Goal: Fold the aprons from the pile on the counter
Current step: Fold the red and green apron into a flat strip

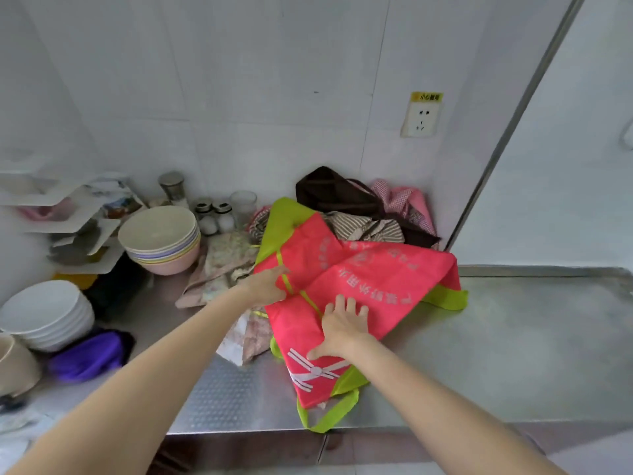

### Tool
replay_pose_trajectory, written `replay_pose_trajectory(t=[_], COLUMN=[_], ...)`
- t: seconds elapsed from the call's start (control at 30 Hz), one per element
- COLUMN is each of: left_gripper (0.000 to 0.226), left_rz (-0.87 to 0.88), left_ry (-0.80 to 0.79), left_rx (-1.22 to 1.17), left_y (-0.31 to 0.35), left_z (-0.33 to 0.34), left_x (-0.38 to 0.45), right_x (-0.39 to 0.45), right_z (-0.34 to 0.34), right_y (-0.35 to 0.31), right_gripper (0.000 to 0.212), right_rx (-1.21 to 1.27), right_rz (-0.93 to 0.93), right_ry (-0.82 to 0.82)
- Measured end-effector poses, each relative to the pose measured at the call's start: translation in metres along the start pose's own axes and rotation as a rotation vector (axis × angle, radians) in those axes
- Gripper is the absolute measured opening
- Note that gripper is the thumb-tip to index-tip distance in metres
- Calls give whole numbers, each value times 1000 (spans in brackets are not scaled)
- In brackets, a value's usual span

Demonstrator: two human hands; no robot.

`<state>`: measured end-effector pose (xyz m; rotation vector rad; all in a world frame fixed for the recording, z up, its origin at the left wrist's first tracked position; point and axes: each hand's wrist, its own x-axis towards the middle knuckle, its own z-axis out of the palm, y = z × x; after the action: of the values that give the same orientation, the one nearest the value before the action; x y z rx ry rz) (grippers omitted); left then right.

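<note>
A red apron [356, 286] with green trim lies spread across the steel counter [513, 337] at centre frame, part folded, its lower corner and a green strap [329, 418] hanging at the front edge. The right hand [342, 329] lies flat on it at lower centre, fingers straight and spread, pressing the cloth down. The left hand [267, 286] rests on the apron's left edge beside a green tie; whether it pinches the cloth or only presses cannot be told, as the fingers are partly hidden. The hands are apart, both on the same apron. The pile [370, 214] waiting to be folded — dark, striped and pink checked cloth — sits behind it against the wall, right of centre, with a floral apron [222, 269] lying to the left. Bowls [161, 240] stand stacked at left of frame, plates [44, 313] at lower left, jars [215, 217] behind. Judgement: the step in hand is flattening and setting a fold in the red apron. To do it well, the right palm should anchor the crease while the left draws the edge across, taut and square — the ties tucked inside first, or they will trail. The hanging corner should be pulled back onto the counter before the next fold, since the slick fabric may slide off.
</note>
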<state>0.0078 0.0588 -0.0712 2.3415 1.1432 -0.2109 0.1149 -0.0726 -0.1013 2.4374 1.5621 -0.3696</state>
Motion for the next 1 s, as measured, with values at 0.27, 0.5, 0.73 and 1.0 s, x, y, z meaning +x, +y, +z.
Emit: replay_pose_trajectory(t=[0.27,0.5,0.73,1.0], left_gripper=[78,129,85,27], left_rz=[-42,81,96,174], left_ry=[-221,-41,546,750], left_rx=[180,315,-207,-250], left_y=[-38,-9,25,67], left_z=[56,81,-13,-140], left_x=[-24,-24,-22,-77], right_x=[12,32,-26,-106], right_z=[42,-44,-164,-253], right_y=[-1,15,31,71], right_gripper=[34,20,18,20], right_rx=[-50,987,1334,453], right_rz=[-83,191,-122,-79], right_ry=[130,290,20,-11])
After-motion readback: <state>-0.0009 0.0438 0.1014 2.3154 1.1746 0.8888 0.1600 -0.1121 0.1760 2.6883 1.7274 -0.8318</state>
